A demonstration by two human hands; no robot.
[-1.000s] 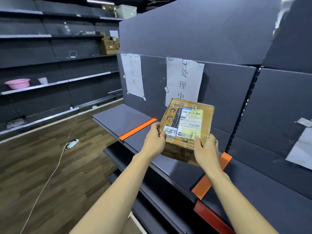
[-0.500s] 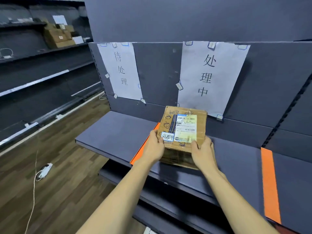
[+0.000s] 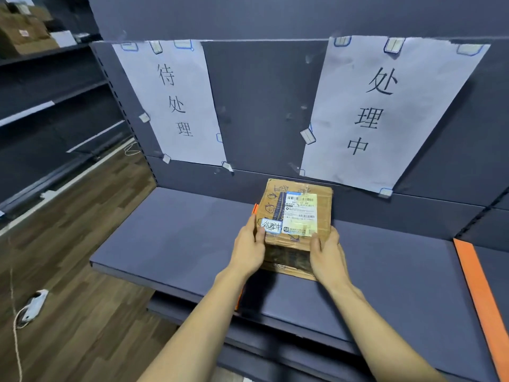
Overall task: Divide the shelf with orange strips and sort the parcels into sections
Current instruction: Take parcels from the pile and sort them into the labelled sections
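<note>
A brown cardboard parcel [image 3: 296,216] with a shipping label and a small handwritten sticker is on or just above the dark grey shelf [image 3: 176,238], below the right paper sign [image 3: 385,111]. My left hand [image 3: 249,248] grips its left side and my right hand [image 3: 327,255] grips its right side. One orange strip [image 3: 254,209] shows only as a sliver behind the parcel and my left arm. A second orange strip [image 3: 480,293] crosses the shelf at the far right.
A left paper sign [image 3: 176,103] hangs on the back panel over the left section. Lower shelf tiers jut out below the front edge. A wooden floor with a power strip [image 3: 33,304] and cord lies at left. Cardboard boxes [image 3: 24,31] sit on distant shelving.
The parcel has come down from chest height to the shelf in the section between the two orange strips. My view has moved closer and turned to face the shelf.
</note>
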